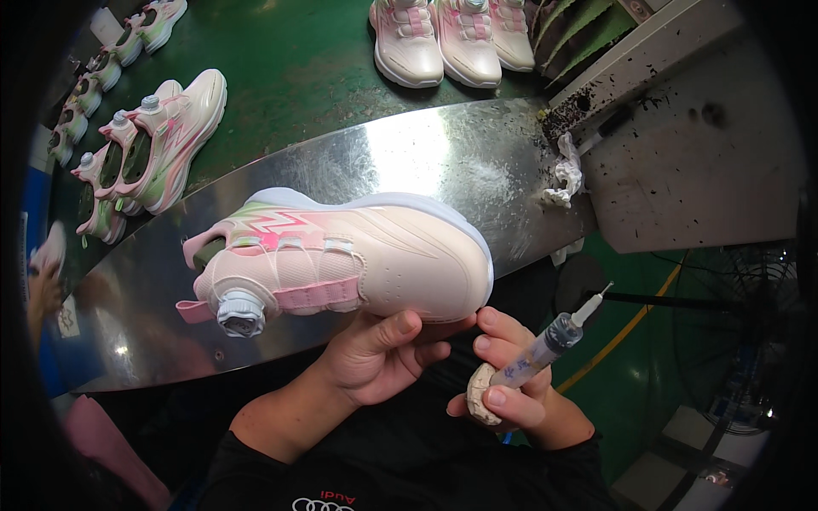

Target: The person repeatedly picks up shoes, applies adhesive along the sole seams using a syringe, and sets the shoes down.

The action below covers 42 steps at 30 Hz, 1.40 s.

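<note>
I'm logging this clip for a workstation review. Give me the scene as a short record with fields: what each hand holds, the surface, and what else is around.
left hand: left hand holds a pink and cream sneaker from underneath, sole away from the person, dial closure toward the left
right hand: right hand grips a syringe, tip up and to the right, plus a pale eraser-like block
surface: shiny metal shelf along a green conveyor belt
nearby: matching sneakers on the belt, crumpled white rag
</note>
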{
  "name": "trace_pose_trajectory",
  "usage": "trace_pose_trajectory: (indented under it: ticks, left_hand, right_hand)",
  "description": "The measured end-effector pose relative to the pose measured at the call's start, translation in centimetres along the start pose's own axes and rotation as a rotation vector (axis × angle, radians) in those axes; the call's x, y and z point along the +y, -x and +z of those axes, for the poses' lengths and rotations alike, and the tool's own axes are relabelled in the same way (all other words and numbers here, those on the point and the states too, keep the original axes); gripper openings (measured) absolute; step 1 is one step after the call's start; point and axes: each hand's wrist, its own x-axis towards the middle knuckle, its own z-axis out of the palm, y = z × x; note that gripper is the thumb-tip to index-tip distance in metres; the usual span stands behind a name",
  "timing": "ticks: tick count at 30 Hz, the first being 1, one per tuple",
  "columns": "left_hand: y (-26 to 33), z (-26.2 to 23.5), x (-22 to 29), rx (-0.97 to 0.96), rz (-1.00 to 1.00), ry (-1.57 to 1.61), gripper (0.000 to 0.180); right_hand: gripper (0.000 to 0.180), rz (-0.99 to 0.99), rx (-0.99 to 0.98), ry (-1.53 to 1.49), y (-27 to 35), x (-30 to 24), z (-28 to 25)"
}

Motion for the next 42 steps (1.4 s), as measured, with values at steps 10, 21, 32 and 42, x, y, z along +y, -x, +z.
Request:
trace_pose_trajectory:
  ticks: [10,21,32,42]
  left_hand:
    - [0.3,-1.3,1.0,0.011,-0.055,-0.084,0.040]
    - [14.5,0.8,2.3,0.511,0.070,-0.239,0.086]
    - [-4.6,-0.2,15.6,0.381,0.341,-0.593,0.036]
    - [12.9,-3.2,23.5,0.789,1.021,-1.199,0.040]
  right_hand:
    - [0.063,0.005,-0.017,-0.190,1.0,-0.6,-1.2]
    - [0.044,0.327,-0.237,0.272,2.7,7.8,-0.1]
    - [0.044,0.410,-0.151,0.187,1.0,5.7,0.8]
    - [0.044,0.437,-0.133,0.143,0.9,6.3,-0.1]
